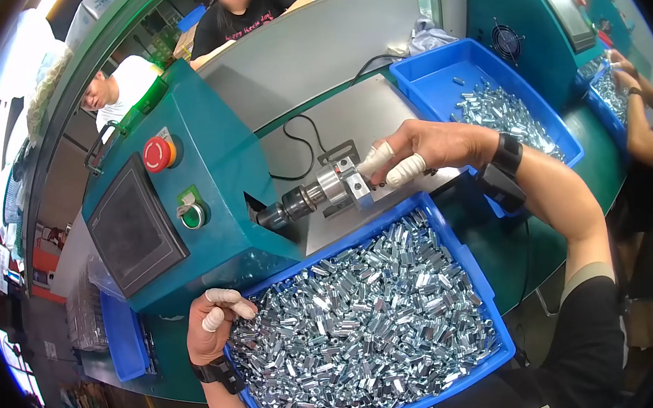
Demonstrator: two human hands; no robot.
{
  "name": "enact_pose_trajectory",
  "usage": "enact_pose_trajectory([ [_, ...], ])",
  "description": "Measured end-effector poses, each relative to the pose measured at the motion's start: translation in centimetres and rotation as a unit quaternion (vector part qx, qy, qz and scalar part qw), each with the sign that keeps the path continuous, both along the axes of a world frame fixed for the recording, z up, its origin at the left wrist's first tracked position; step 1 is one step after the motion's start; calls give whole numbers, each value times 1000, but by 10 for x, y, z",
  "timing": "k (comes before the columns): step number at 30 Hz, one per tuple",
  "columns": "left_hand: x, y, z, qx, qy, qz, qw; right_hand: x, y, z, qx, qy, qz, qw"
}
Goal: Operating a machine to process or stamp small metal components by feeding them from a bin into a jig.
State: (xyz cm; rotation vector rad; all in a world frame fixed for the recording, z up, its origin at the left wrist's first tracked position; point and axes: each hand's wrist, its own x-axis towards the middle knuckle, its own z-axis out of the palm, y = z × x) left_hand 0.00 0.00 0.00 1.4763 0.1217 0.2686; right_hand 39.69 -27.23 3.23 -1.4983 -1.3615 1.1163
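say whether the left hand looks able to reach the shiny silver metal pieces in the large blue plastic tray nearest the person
Probably yes: the left hand is at the left edge of the blue tray, close beside the silver pieces, and nothing visible covers the heap.

Grey cloth (pixel 428 37) (crumpled) near grey partition (pixel 321 39)

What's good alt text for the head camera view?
A person's right hand, with white-wrapped fingertips, is at the metal fixture of a green machine. The left hand is at the edge of a blue tray heaped with small metal pieces; another blue tray holds fewer.
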Motion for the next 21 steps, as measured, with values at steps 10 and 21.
enact_pose_trajectory([
  [10,0,-1,-2,0,-4,8,1000,-5,-1,-2,26,29,-14,999],
  [21,0,0,-2,0,-3,7,1000,0,1,-8,27,-4,-14,1000],
])
